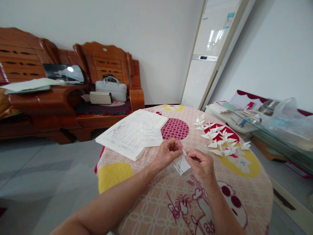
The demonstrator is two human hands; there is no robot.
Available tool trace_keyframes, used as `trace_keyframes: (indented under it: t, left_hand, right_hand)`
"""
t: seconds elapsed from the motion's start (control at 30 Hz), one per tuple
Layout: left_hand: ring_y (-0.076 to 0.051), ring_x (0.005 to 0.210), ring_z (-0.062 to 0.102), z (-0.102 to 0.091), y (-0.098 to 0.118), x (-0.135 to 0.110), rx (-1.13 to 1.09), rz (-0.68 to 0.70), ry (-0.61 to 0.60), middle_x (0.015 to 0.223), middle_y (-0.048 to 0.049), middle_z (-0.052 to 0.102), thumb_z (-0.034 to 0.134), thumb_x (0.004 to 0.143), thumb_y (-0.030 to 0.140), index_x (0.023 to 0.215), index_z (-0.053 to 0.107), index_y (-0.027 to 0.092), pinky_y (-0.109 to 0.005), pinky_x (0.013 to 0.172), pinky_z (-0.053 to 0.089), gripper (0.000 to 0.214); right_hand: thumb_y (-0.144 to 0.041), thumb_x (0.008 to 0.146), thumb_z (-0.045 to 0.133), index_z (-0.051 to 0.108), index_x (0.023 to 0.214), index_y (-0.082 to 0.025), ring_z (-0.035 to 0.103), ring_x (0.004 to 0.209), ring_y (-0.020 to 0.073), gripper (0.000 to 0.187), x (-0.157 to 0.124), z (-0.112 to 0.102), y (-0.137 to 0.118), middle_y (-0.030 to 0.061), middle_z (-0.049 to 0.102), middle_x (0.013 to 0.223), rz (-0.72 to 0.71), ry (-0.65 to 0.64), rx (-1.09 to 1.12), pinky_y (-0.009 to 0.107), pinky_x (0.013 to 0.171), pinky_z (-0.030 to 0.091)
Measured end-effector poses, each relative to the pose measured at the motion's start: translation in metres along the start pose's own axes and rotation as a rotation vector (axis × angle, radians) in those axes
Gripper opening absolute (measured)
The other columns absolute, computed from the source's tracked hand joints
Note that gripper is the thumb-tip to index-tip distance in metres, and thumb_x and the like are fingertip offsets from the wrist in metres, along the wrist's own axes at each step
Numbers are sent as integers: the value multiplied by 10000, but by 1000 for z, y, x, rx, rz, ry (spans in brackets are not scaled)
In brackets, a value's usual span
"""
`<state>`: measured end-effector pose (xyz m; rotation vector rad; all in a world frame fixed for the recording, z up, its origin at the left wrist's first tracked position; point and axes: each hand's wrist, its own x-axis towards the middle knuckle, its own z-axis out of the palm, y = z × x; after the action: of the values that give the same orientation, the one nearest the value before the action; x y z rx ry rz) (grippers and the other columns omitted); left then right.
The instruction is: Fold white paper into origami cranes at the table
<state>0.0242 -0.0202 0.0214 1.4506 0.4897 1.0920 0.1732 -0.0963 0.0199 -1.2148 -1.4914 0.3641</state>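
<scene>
Both my hands meet over a round table covered by a pink patterned cloth (151, 202). My left hand (168, 151) and my right hand (201, 162) each pinch the same small folded piece of white paper (182, 163), fingers closed on it just above the cloth. Several folded white paper cranes (220, 138) lie in a loose row to the right of my hands. A stack of printed sheets (129, 132) with one small cut square (149, 137) on top lies to the left, at the table's far edge.
A wooden sofa (107, 65) with a white handbag (111, 89) and a quilted purse (100, 98) stands at the back left. A tall white air conditioner (207, 55) fills the corner. A glass table (276, 130) with papers and a plastic bag is at right.
</scene>
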Motion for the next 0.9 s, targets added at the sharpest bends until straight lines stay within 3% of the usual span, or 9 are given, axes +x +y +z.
trace_keyframes:
  t: [0.33, 0.57, 0.77, 0.9]
  left_hand:
    - [-104, 699, 571, 1, 7, -6, 204, 113, 10, 791, -14, 610, 656, 743, 189, 956, 578, 149, -223, 670, 459, 231]
    - [-62, 546, 483, 1, 8, -4, -23, -24, -48, 674, -3, 577, 677, 777, 315, 913, 602, 121, -175, 498, 340, 248]
    - [-93, 665, 569, 0, 4, -4, 53, 11, -47, 757, -30, 620, 696, 737, 247, 928, 618, 117, -185, 593, 415, 244]
    - [-80, 630, 551, 0, 0, -4, 94, 38, -45, 736, -10, 615, 660, 742, 192, 988, 606, 125, -173, 571, 404, 260]
  right_hand:
    - [-162, 760, 618, 628, 652, -190, 604, 635, 142, 112, 1, 1, -4, 11, 648, 698, -1, 13, 20, 237, 601, 490]
    - [-183, 741, 645, 625, 625, -179, 573, 613, 134, 119, 0, -2, 3, 8, 644, 689, 128, 31, 131, 230, 568, 456]
    - [-219, 720, 668, 635, 631, -173, 509, 531, 108, 105, 0, -2, 2, -20, 588, 587, 240, 7, 145, 210, 506, 401]
    - [-293, 703, 709, 665, 674, -167, 522, 520, 111, 136, 1, 0, 1, -13, 611, 587, 350, 6, 222, 210, 494, 403]
